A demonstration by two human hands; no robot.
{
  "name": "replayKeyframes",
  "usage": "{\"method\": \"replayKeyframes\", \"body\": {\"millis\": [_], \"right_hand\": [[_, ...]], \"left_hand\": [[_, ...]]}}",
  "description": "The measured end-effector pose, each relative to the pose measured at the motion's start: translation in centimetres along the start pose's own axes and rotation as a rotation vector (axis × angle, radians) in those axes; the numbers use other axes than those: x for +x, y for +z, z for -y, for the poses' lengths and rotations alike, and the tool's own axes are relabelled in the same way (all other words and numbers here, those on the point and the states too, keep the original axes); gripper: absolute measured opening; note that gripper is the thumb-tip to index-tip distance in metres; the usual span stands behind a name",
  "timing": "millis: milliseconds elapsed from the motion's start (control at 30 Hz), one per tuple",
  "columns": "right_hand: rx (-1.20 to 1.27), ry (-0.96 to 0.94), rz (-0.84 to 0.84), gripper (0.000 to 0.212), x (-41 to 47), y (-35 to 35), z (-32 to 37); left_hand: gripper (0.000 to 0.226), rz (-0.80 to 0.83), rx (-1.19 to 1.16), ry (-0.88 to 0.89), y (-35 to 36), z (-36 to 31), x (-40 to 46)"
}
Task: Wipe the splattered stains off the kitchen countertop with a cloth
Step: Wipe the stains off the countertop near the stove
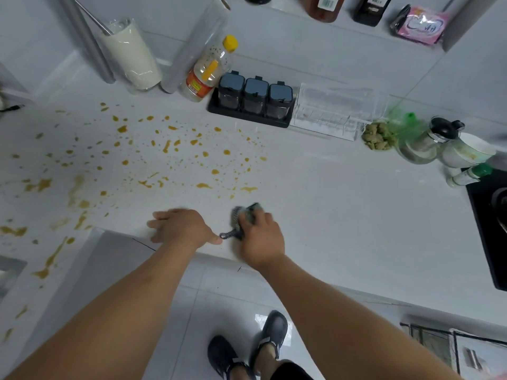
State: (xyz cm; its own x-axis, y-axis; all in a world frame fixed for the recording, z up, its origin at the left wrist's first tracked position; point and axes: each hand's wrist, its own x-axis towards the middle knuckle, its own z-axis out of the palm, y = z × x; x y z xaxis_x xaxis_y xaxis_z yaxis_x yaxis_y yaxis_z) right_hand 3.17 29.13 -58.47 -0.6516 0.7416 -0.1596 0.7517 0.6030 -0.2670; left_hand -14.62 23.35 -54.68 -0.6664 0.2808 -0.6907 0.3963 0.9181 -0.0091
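Observation:
Yellow-brown splattered stains (164, 146) cover the left and middle of the white countertop (343, 201). Drips also run along the left edge near the sink corner. My right hand (260, 237) presses a dark grey patterned cloth (242, 215) onto the counter near its front edge, just right of the stained area. A corner of the cloth sticks out to the left, toward my other thumb. My left hand (181, 227) lies flat on the counter beside it, fingers spread, holding nothing.
Along the back wall stand a white tumbler (131, 56), a roll (197, 48), a yellow-capped bottle (208, 69), a black tray with three spice jars (252, 100) and a clear box (337, 111). At the right are ginger pieces (378, 135), a glass pot (430, 141), a bowl (469, 154) and a black hob (491, 215).

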Motion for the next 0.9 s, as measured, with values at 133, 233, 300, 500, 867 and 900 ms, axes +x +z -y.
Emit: {"method": "replayKeyframes", "body": {"millis": [133, 233, 300, 500, 867, 900], "right_hand": [[-0.004, -0.012, -0.006, 0.049, -0.3, -1.4, -4.8], [0.054, 0.191, -0.053, 0.049, 0.3, -3.2, -11.3], [0.13, 0.343, -0.092, 0.041, 1.0, -4.2, -14.1], [0.262, 0.413, -0.102, 0.058, 3.9, -3.9, -10.2], [0.113, -0.19, 0.056, 0.064, 0.2, -1.6, -8.4], [0.113, -0.115, 0.046, 0.064, 0.1, -2.2, -10.1]], "left_hand": [[0.163, 0.014, -0.012, -0.02, -0.2, -0.4, -0.5], [0.161, 0.02, -0.003, -0.02, -0.3, -0.6, -0.7], [0.161, 0.027, -0.01, -0.029, -0.4, -0.6, -0.6], [0.163, 0.047, -0.007, -0.062, -0.2, -0.9, 0.0], [0.146, 0.097, 0.231, -0.046, -0.9, -2.2, 0.6], [0.143, 0.104, 0.24, -0.042, -1.0, -2.2, 0.5]]}}
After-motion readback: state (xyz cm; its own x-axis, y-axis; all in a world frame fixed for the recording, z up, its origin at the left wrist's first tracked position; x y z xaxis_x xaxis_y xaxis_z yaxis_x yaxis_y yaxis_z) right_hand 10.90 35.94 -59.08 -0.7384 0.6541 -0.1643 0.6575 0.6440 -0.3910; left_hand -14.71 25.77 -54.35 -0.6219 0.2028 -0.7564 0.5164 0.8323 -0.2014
